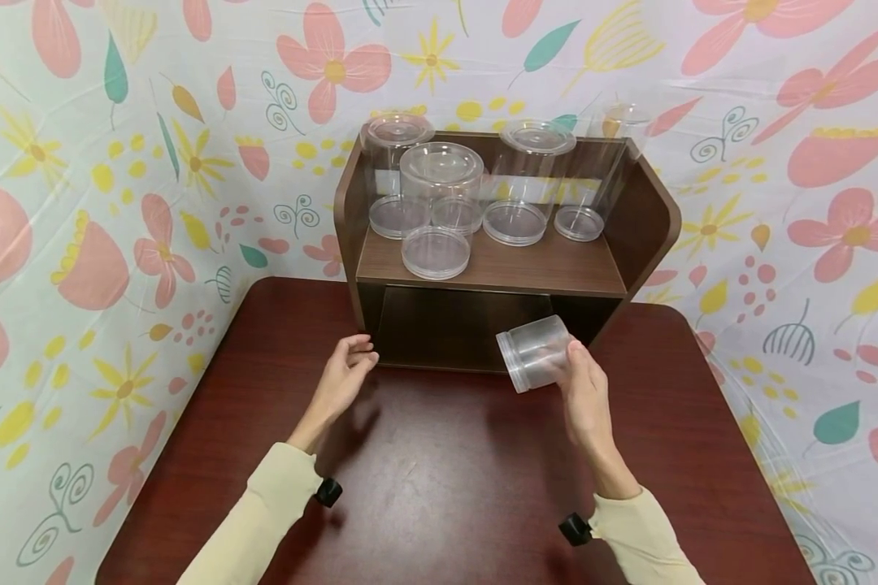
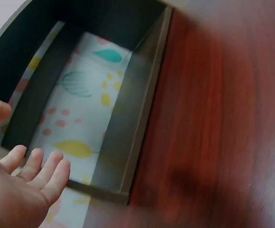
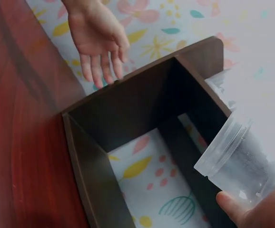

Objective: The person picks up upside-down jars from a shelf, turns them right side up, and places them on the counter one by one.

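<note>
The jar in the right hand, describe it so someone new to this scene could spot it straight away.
Find the brown two-level shelf on the dark red table. In front of it, the right hand holds a clear jar, tipped sideways. Unlike the clear containers standing upright on the shelf, this one is held in the fingers.

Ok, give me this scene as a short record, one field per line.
Right hand: holds a clear jar, tilted, in front of the shelf unit
Left hand: relaxed, holding nothing, near the unit's left side
Upper shelf: several clear containers, standing upright
Table: dark reddish-brown
Backdrop: floral pattern
</note>
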### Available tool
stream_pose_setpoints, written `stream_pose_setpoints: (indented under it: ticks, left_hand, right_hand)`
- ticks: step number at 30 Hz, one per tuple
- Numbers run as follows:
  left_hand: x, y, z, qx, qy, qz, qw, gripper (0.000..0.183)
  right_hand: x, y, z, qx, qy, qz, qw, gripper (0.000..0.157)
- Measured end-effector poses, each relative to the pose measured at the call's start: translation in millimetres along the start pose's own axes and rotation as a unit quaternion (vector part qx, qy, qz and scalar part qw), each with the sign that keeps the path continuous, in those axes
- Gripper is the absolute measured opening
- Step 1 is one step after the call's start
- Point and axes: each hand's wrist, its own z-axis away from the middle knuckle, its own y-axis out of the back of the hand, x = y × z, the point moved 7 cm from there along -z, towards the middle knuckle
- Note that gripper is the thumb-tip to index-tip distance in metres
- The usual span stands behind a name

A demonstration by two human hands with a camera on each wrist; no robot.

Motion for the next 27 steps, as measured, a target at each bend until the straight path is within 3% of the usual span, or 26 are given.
stream_pose_setpoints:
  ticks: [7, 19, 27]
  left_hand:
    - [11.4, -29.7, 10.5, -0.065, -0.023, 0.022, 0.9973, 0.05]
    - [32.5, -65.6, 27.9, -0.096, -0.057, 0.076, 0.9909, 0.056]
    - [41.5, -84.0, 32.5, -0.115, -0.056, 0.106, 0.9861, 0.071]
  right_hand:
    - [14, -5.5, 3, -0.003, -0.013, 0.002, 1.0, 0.034]
    - [25, -15.9, 8, -0.019, -0.026, 0.014, 0.999, 0.046]
    - [30, -20.8, 10, -0.026, -0.023, 0.018, 0.999, 0.053]
